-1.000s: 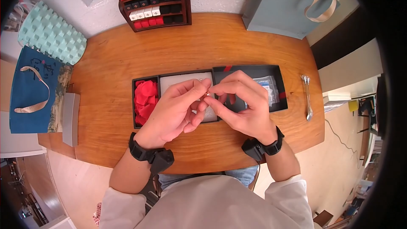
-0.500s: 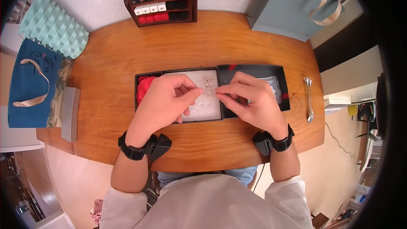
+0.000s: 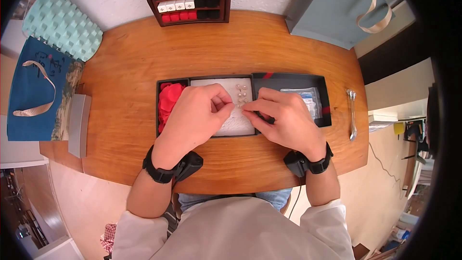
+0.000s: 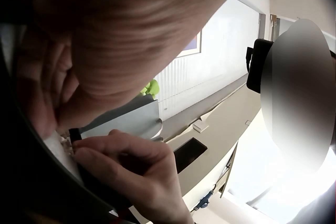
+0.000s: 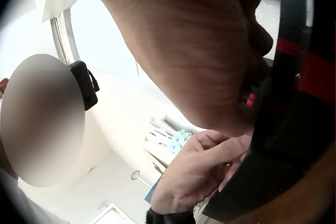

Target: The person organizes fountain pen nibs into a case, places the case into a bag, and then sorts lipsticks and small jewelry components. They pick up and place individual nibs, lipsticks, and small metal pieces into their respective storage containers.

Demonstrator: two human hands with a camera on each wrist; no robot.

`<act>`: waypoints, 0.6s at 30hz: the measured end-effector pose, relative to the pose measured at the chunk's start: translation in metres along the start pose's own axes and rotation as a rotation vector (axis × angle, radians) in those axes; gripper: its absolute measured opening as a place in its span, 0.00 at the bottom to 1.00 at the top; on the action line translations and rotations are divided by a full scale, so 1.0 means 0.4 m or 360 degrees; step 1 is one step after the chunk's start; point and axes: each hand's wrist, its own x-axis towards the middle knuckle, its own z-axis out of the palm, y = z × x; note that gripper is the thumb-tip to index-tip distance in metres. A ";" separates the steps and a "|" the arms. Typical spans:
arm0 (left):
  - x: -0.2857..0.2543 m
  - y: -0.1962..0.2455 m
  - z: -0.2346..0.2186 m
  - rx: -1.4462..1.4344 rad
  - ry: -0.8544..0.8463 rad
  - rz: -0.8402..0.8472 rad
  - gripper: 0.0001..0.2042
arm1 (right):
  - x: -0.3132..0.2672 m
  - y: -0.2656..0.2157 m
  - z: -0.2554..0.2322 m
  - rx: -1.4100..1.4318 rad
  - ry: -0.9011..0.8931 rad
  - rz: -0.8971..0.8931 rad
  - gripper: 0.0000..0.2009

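Note:
Several pearl earrings (image 3: 241, 87) stand in rows on a white foam pad (image 3: 209, 83) inside a black box (image 3: 220, 76). My right hand (image 3: 291, 118) pinches a pearl earring at the near end of the rows, its fingertips (image 3: 245, 108) low over the foam and largely covering it. Close on the left is my left hand (image 3: 195, 115), thumb and index drawn together at the pad. A small shiny bead (image 5: 227, 164) shows among the curled fingers of the left hand in the right wrist view.
Red petals (image 3: 171, 100) fill the box's left compartment. On the right, a black lid (image 3: 269, 82) holds a clear plastic packet (image 3: 310, 101). Metal tongs (image 3: 352, 115) lie farther right. A wooden rack (image 3: 190, 0), a blue bag (image 3: 36, 91) and a grey bag (image 3: 332, 9) stand around the table.
A second ago both hands were together above the box, holding a tiny earring between them. They have parted slightly and lowered to the foam, uncovering the rows of earrings.

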 end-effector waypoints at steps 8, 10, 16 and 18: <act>0.000 0.006 -0.001 0.0024 -0.0007 -0.0015 0.07 | 0.017 -0.014 -0.007 -0.0102 -0.0060 -0.0035 0.03; 0.000 0.003 0.001 0.0023 0.0004 -0.0002 0.07 | 0.020 -0.016 -0.006 -0.0109 -0.0071 -0.0043 0.03; -0.001 0.006 -0.002 0.0045 0.0010 0.0018 0.07 | 0.018 -0.008 0.007 -0.0086 -0.0010 -0.0093 0.06; -0.001 0.006 -0.001 0.0053 0.0005 0.0015 0.07 | 0.017 -0.007 0.007 -0.0072 -0.0012 -0.0094 0.06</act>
